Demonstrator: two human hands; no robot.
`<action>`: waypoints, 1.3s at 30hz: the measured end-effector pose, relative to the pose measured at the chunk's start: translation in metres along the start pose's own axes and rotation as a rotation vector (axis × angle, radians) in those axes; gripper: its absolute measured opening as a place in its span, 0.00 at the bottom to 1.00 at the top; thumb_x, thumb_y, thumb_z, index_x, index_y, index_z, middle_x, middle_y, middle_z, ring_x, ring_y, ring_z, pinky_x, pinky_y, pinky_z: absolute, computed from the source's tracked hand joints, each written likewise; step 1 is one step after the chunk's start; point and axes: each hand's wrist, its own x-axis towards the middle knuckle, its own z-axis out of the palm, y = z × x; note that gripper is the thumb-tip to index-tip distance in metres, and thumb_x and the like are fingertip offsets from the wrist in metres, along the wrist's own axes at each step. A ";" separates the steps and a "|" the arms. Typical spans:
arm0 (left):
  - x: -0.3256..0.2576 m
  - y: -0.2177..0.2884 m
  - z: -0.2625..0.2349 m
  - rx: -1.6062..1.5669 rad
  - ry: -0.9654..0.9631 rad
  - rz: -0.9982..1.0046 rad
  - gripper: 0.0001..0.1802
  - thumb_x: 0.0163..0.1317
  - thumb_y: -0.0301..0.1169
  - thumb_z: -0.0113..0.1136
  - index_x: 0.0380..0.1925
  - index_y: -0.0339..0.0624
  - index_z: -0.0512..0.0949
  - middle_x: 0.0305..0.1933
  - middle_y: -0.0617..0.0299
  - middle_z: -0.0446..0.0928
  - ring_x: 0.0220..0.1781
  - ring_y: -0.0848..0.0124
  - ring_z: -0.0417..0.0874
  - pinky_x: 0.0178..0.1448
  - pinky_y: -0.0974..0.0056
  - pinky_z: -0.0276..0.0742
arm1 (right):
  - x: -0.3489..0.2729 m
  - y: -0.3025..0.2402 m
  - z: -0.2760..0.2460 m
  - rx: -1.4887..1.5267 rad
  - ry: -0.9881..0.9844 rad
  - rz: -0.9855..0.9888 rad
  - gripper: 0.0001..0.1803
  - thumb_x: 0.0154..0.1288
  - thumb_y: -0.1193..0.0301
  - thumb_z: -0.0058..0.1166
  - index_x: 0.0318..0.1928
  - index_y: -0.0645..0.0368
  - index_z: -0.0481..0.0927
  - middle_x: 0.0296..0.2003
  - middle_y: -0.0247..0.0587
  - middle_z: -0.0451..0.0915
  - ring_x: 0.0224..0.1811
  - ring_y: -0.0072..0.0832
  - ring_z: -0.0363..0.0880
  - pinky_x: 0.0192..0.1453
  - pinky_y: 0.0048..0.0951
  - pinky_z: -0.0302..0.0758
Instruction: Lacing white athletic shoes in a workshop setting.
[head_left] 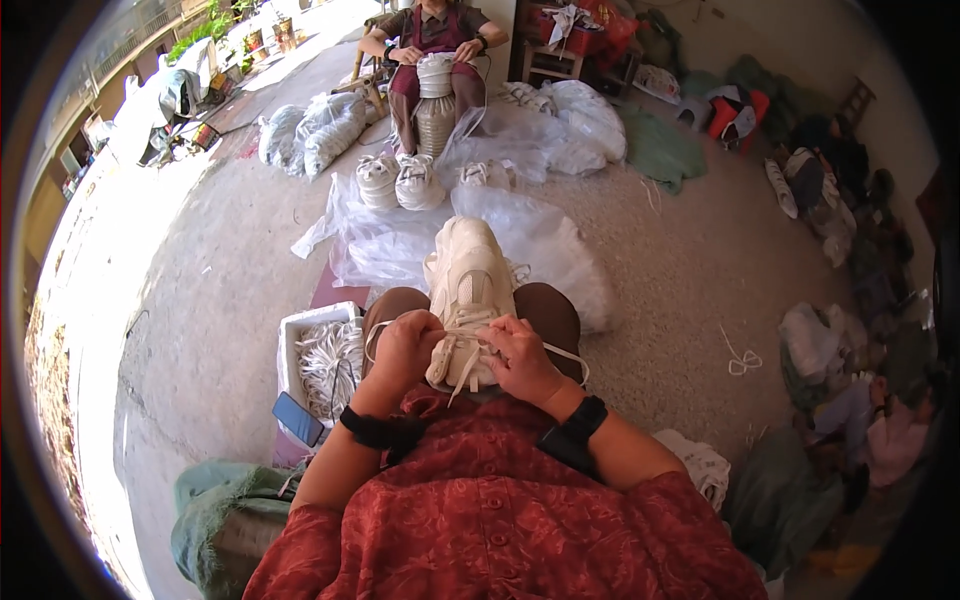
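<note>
A cream sneaker (pixel 468 255) rests between brown-clad knees (pixel 552 318), toe pointing away. Left grip (pixel 408 342) and right grip (pixel 522 358) appear to pinch its laces (pixel 464 324). It looks light and soft-uppered; its sides should offer firm hold.
</note>
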 end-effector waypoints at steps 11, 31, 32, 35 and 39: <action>0.000 0.012 0.000 -1.225 -0.135 -0.548 0.11 0.70 0.34 0.44 0.28 0.44 0.67 0.23 0.68 0.68 0.21 0.80 0.67 0.24 0.78 0.60 | -0.002 0.000 -0.003 0.626 -0.061 0.165 0.02 0.60 0.77 0.51 0.30 0.60 0.74 0.33 0.39 0.75 0.35 0.31 0.73 0.39 0.29 0.70; -0.018 -0.019 -0.039 -0.015 -0.027 -0.198 0.17 0.46 0.24 0.68 0.37 0.34 0.74 0.21 0.63 0.71 0.23 0.77 0.70 0.28 0.69 0.68 | -0.022 0.036 -0.055 0.485 -0.085 0.791 0.06 0.57 0.74 0.58 0.31 0.64 0.76 0.21 0.35 0.77 0.22 0.16 0.74 0.26 0.19 0.71; -0.013 -0.006 -0.033 -0.055 -0.088 -0.209 0.17 0.46 0.24 0.68 0.36 0.34 0.74 0.19 0.64 0.70 0.22 0.77 0.69 0.27 0.69 0.67 | -0.014 0.031 -0.045 0.488 -0.086 0.793 0.06 0.57 0.74 0.58 0.31 0.64 0.76 0.21 0.35 0.77 0.22 0.16 0.74 0.26 0.19 0.71; -0.005 -0.005 -0.011 -0.047 -0.138 -0.195 0.18 0.45 0.28 0.69 0.36 0.33 0.75 0.17 0.59 0.72 0.20 0.68 0.74 0.28 0.64 0.70 | -0.002 0.021 -0.026 0.623 -0.071 0.892 0.04 0.59 0.74 0.56 0.30 0.62 0.77 0.21 0.33 0.77 0.19 0.15 0.69 0.24 0.18 0.68; -0.001 -0.008 0.005 -0.052 -0.033 -0.131 0.13 0.48 0.26 0.66 0.32 0.31 0.76 0.19 0.57 0.74 0.20 0.71 0.75 0.28 0.65 0.71 | 0.000 0.023 -0.011 0.778 0.049 0.875 0.05 0.61 0.76 0.53 0.28 0.63 0.77 0.21 0.34 0.77 0.18 0.15 0.69 0.23 0.16 0.67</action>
